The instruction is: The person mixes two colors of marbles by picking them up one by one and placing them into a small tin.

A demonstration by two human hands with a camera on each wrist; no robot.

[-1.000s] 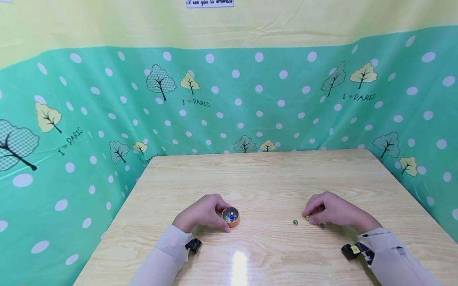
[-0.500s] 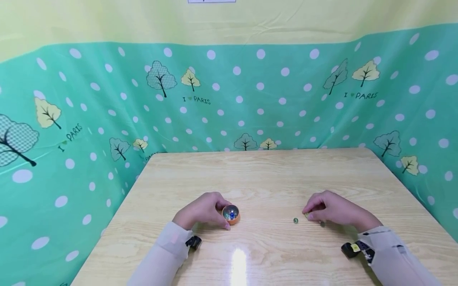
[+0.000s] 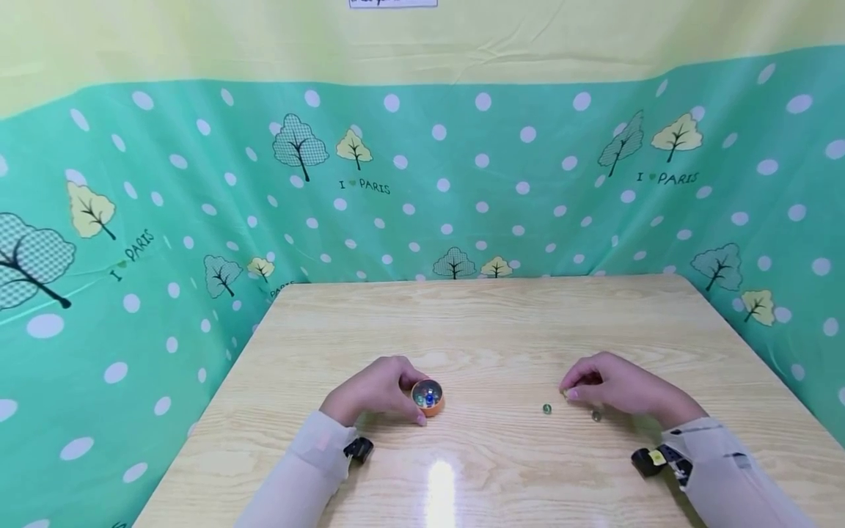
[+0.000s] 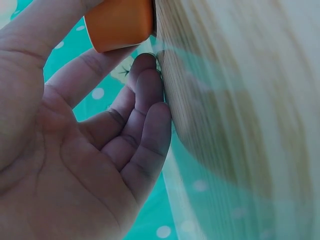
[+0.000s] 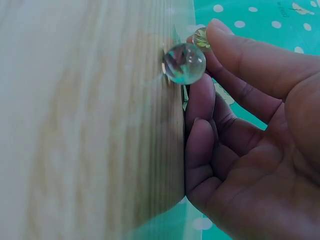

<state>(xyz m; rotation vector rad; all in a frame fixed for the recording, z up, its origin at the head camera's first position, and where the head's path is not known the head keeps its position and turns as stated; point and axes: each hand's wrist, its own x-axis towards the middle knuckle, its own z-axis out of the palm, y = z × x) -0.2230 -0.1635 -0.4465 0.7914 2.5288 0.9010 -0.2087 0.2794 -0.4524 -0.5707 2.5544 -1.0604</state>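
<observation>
My left hand (image 3: pixel 376 389) grips a small orange cup (image 3: pixel 433 413) between thumb and index finger. The cup stands on the table, with blue and greenish marbles (image 3: pixel 429 400) inside. In the left wrist view, the orange cup wall (image 4: pixel 120 25) shows above the other fingers, which are loosely bent. Further right, my right hand (image 3: pixel 620 385) pinches a yellow-green marble (image 5: pixel 201 39) between thumb and index finger. A clear marble (image 5: pixel 184 64) lies on the table close to that hand's lower fingers. Left of the right hand lies a green marble (image 3: pixel 546 408).
The wooden table (image 3: pixel 488 323) runs back to a green dotted cloth (image 3: pixel 396 183) that encloses the far side and both flanks. A bright light reflection (image 3: pixel 441 491) shows on the tabletop in front. Black wrist cameras (image 3: pixel 359 449) sit at both cuffs.
My right hand has closed on the yellow-green marble and drawn slightly away from the clear marble, which shows more fully now. My left hand keeps the cup in place.
</observation>
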